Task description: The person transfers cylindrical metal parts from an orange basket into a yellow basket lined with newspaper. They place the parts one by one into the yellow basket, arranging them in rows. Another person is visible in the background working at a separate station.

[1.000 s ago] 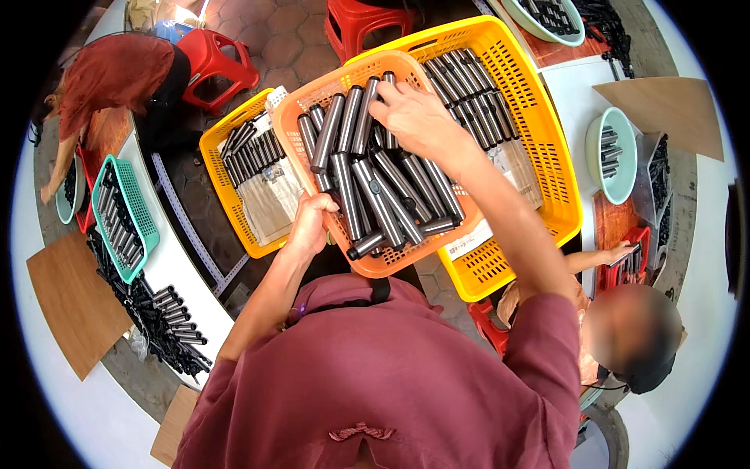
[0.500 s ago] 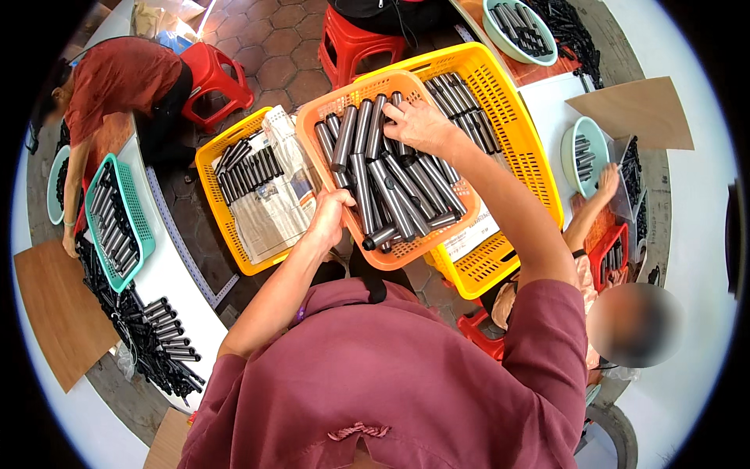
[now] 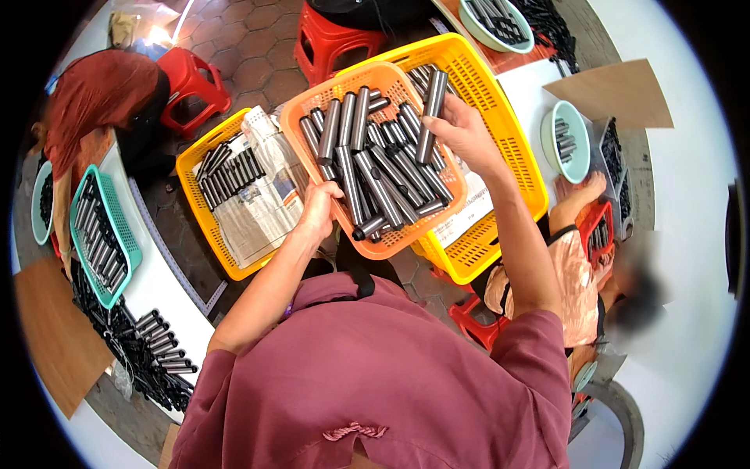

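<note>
My left hand (image 3: 319,209) is closed on the left rim of an orange plastic basket (image 3: 380,248), which is heaped with silver-grey tubes with black ends. Over the basket's right side, my right hand (image 3: 462,134) grips one such tube (image 3: 431,121) between thumb and fingers, tilted nearly upright. Below it, the loose tubes (image 3: 380,178) lie at mixed angles in the basket. A large yellow crate (image 3: 533,176) sits partly under and behind the basket, with more tubes and printed paper inside.
At the left, a smaller yellow crate (image 3: 187,180) holds newspaper (image 3: 262,211) and a row of tubes. Red stools (image 3: 332,47) stand on the tiled floor. A person in red works at the left table beside a green basket (image 3: 131,254); another person sits at right near a pale green bowl (image 3: 576,160).
My right hand has lifted a tube from the basket and moved right with it. My left hand keeps its hold on the rim. The whole view has shifted slightly.
</note>
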The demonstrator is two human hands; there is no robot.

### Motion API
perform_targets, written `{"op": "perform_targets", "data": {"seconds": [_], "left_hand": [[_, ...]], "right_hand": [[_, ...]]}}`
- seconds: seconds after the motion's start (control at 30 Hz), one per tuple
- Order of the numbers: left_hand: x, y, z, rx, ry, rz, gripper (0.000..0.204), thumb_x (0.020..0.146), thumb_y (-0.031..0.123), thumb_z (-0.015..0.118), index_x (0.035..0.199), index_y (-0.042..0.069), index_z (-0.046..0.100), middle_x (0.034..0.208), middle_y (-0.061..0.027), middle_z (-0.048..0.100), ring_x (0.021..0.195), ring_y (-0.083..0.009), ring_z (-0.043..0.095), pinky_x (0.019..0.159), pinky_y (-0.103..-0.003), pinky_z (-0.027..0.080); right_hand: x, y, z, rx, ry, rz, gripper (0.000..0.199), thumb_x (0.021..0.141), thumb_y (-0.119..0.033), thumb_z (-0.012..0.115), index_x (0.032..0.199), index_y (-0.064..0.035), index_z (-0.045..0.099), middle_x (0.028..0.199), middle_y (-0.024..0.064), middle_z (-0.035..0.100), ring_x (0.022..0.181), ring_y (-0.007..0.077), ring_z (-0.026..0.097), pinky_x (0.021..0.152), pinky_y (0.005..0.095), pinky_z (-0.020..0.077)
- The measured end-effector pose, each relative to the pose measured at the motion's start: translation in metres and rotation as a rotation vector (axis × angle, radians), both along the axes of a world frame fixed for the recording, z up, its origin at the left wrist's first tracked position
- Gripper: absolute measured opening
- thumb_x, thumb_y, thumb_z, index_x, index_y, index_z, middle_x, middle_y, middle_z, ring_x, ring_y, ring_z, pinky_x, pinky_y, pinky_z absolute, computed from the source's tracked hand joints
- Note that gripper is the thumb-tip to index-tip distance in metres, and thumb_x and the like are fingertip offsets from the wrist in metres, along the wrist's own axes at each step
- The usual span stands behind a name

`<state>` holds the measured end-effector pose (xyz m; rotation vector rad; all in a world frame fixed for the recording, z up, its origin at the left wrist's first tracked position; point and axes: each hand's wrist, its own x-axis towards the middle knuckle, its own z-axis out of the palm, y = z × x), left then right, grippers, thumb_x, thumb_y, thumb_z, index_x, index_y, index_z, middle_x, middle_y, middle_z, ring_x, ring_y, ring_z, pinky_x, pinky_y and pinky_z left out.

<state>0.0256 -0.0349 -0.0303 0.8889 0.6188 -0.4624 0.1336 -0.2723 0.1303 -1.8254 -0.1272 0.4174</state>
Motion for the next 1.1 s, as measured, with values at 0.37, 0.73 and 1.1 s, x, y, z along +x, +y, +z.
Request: {"op": "perform_targets", "data": {"seconds": [0.37, 0.73, 1.1], "left_hand": [[0.007, -0.004, 0.012, -0.083, -0.012, 0.068, 0.031, 0.065, -0.001, 0.046, 0.094, -0.008, 0.057, 0.09, -0.0145, 0.064, 0.083, -0.0273, 0.065, 0.079, -0.04, 0.056], [-0.005, 0.006, 0.017, 0.049, 0.184, 0.027, 0.014, 0.067, 0.008, 0.052, 0.08, 0.003, 0.055, 0.074, -0.0056, 0.057, 0.066, -0.0187, 0.054, 0.059, -0.031, 0.044], [-0.005, -0.013, 0.033, 0.291, 0.236, 0.233, 0.031, 0.064, 0.01, 0.048, 0.09, -0.001, 0.06, 0.076, -0.0079, 0.063, 0.057, -0.0216, 0.058, 0.053, -0.032, 0.051]], "right_hand": [[-0.079, -0.084, -0.034, 0.381, 0.219, -0.389, 0.03, 0.087, -0.014, 0.049, 0.114, -0.0013, 0.054, 0.087, 0.0042, 0.063, 0.074, 0.0083, 0.056, 0.061, 0.0223, 0.0417], [-0.054, -0.218, -0.244, -0.78, 0.096, -0.562, 0.031, 0.079, -0.018, 0.068, 0.096, 0.0036, 0.055, 0.081, 0.0218, 0.063, 0.076, 0.0365, 0.063, 0.067, 0.0445, 0.0483], [0.007, -0.297, -0.31, -1.248, -0.061, -0.376, 0.028, 0.08, -0.017, 0.065, 0.104, -0.0023, 0.059, 0.108, 0.0192, 0.059, 0.1, 0.0374, 0.058, 0.085, 0.0455, 0.047]]}}
